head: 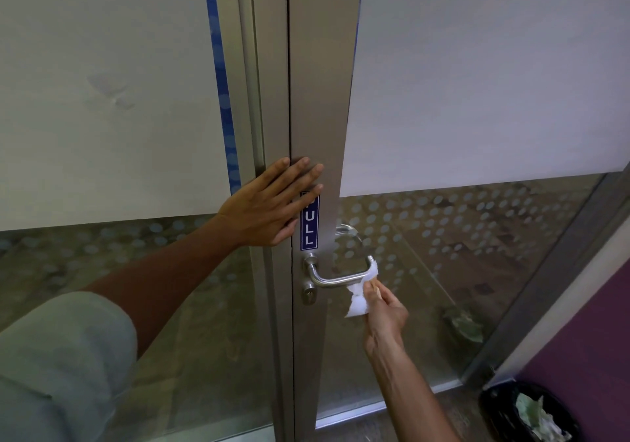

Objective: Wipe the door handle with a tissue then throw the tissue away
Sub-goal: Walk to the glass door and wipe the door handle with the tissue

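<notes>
— Head view: the left hand [272, 202] lay flat, fingers spread, on the door frame [317, 117]; the right hand [383, 308] pinched the tissue [358, 300] against the door handle [341, 278].
— Wiping step, then?
— It seemed so. Next, the bin [504, 407], near right, called for carrying the tissue across.

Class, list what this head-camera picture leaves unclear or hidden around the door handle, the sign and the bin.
1. PULL sign: top letter covered by the left hand.
2. Door handle: its end hidden behind the tissue in the right hand.
3. Bin: cut off by the bottom edge.
</notes>
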The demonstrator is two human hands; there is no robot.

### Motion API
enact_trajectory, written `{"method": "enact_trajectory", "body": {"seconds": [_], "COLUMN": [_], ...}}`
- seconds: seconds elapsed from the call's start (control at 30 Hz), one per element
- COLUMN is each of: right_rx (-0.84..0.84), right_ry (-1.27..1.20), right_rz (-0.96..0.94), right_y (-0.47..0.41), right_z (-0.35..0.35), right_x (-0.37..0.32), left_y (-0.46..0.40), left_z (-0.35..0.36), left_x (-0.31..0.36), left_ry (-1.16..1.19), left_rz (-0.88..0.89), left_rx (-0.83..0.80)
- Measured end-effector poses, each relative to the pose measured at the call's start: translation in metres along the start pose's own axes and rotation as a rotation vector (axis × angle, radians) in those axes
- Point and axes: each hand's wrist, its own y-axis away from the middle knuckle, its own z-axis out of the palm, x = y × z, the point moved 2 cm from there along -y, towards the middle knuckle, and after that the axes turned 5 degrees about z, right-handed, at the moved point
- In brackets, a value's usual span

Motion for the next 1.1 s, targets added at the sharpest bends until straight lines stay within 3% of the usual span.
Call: {"method": "enact_trajectory", "body": {"seconds": [0.83,0.9,1.0,1.1], "right_rx": [-0.114,-0.173,-0.408,-0.322], "right_ry": [-0.445,-0.433,-0.319,-0.086], "right_rz": [0.392,0.442,0.396,0.324], "right_y": [0.069,0.073,0.081,0.075], "right_z": [0.092,0.09,0.077,0.05], "right_x": [0.043,0.043,0.049,0.065], "left_y": [0.0,0.0,0.0,0.0], "left_z": [-0.003,-0.004,-0.003,-0.002], "left_x": [0.0,0.0,0.001,0.0], "left_ry": [0.026,0.024,0.021,0.021], "left_rz": [-0.009,-0.011,-0.006,-0.011], "left_rx": [0.006,0.01,0.006,0.008]}}
